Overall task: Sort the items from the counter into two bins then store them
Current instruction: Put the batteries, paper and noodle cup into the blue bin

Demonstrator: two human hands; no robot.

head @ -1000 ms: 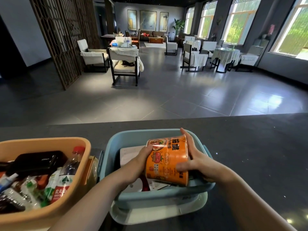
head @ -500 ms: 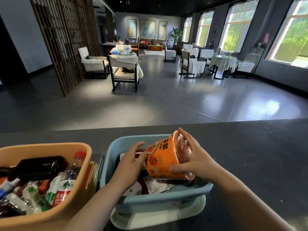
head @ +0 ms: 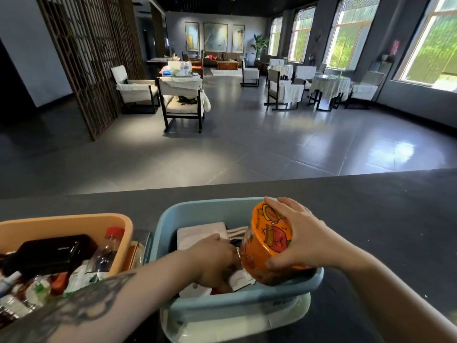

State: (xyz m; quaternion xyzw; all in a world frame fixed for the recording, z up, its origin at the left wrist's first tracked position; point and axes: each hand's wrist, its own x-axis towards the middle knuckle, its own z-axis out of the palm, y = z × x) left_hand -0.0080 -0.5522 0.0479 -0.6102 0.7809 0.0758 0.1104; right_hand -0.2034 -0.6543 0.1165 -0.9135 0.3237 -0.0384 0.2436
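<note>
The room is a large dining hall with a grey tiled floor (head: pixel 247 149) that reflects window light. A dark wooden lattice screen (head: pixel 91 58) stands at left beside a pale wall (head: pixel 22 45). Tall windows (head: pixel 351 35) along the right wall show green foliage. Three framed paintings (head: pixel 215 37) hang on the far wall, with a potted plant (head: pixel 259 44) to their right. White-cushioned dark-framed chairs (head: pixel 183 100) stand around cloth-covered tables (head: pixel 329 84). The dark surface (head: pixel 371 206) spans the foreground
</note>
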